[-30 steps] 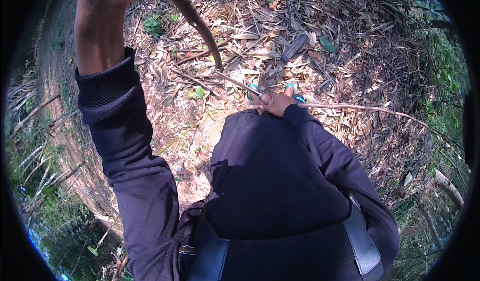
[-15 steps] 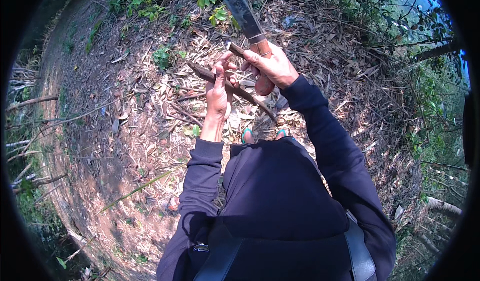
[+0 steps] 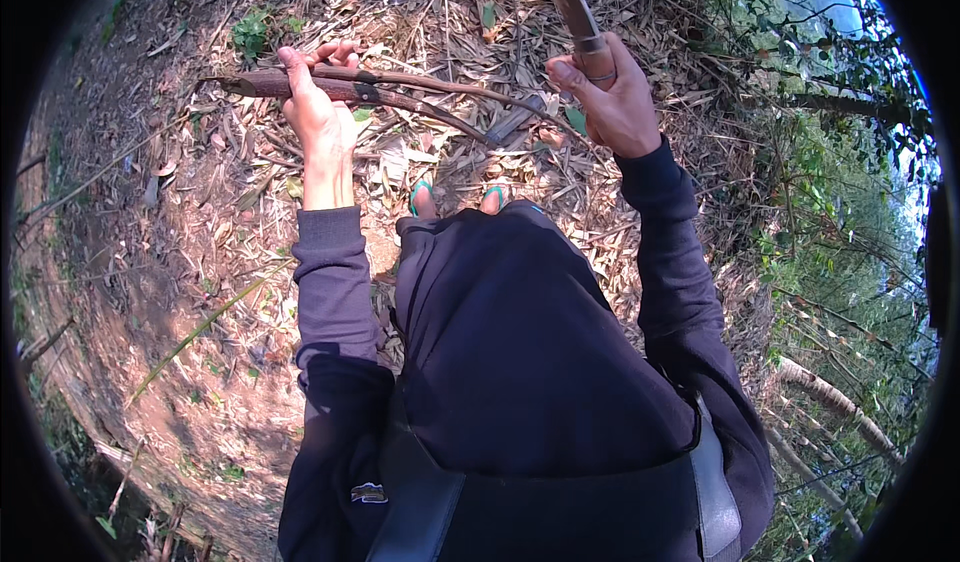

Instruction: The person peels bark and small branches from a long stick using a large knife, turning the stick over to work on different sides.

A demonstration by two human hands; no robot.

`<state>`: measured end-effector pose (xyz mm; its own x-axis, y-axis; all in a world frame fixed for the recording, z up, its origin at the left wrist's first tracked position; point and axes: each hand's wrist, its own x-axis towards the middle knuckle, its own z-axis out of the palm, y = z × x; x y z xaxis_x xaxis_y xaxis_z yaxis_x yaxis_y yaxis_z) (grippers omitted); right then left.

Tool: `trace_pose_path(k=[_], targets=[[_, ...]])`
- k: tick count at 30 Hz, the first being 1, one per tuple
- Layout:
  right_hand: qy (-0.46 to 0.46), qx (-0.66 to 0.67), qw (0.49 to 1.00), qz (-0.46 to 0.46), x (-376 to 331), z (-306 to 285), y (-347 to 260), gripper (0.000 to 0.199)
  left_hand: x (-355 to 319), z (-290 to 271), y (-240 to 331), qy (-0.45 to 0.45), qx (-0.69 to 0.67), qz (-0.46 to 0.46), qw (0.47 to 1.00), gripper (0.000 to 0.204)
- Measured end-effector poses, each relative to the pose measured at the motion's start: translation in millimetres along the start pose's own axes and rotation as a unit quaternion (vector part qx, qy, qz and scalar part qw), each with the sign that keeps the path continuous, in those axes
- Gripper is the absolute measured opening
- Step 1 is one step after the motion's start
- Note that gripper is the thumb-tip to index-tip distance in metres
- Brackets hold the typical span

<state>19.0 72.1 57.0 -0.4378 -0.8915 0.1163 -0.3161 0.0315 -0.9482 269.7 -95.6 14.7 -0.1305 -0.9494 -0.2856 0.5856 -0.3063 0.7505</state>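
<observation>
My left hand (image 3: 322,127) is closed around two brown sticks held side by side, roughly level across the view. The thicker stick (image 3: 405,103) has a pointed left end beyond my thumb. A thinner stick (image 3: 455,86) runs along its far side and stretches further right, toward my right wrist. My right hand (image 3: 622,107) grips a machete (image 3: 570,4) by its wooden handle. The blade points up and away, apart from the sticks, and its tip is cut off by the picture's upper edge.
Dry leaves and bamboo litter (image 3: 580,187) cover the ground. My feet in green sandals (image 3: 422,200) stand below the sticks. A long green stem (image 3: 205,324) lies at the left. Shrubs (image 3: 820,222) and a pale trunk (image 3: 840,402) border the right side.
The thinner stick, earlier in my right hand beside the machete handle, is now in my left hand with the thicker one. My hands have moved apart, the machete to the right.
</observation>
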Motion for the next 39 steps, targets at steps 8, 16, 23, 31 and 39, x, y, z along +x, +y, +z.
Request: trace_pose_path(k=[8, 16, 23, 31, 39], targets=[[0.071, -0.106, 0.968, 0.217, -154, -43, 60, 0.016, 36, 26, 64, -0.07, 0.012, 0.128, 0.989, 0.04], [0.206, 0.122, 0.971, -0.021, -80, -77, -84, 0.016, 33, 112, 97, -0.125, 0.026, 0.161, 0.979, 0.041], [0.025, -0.227, 0.896, 0.38, -116, -26, 126, 0.026, -1, 195, 79, -0.063, 0.076, 0.139, 0.985, 0.037], [0.084, -0.109, 0.968, 0.211, -109, -57, 153, 0.033, 9, 70, 115, 0.049, 0.065, 0.079, 0.993, 0.044], [-0.161, 0.084, 0.95, 0.254, -110, -61, 192, 0.044, -29, 28, 145, 0.058, 0.062, 0.066, 0.994, 0.042]])
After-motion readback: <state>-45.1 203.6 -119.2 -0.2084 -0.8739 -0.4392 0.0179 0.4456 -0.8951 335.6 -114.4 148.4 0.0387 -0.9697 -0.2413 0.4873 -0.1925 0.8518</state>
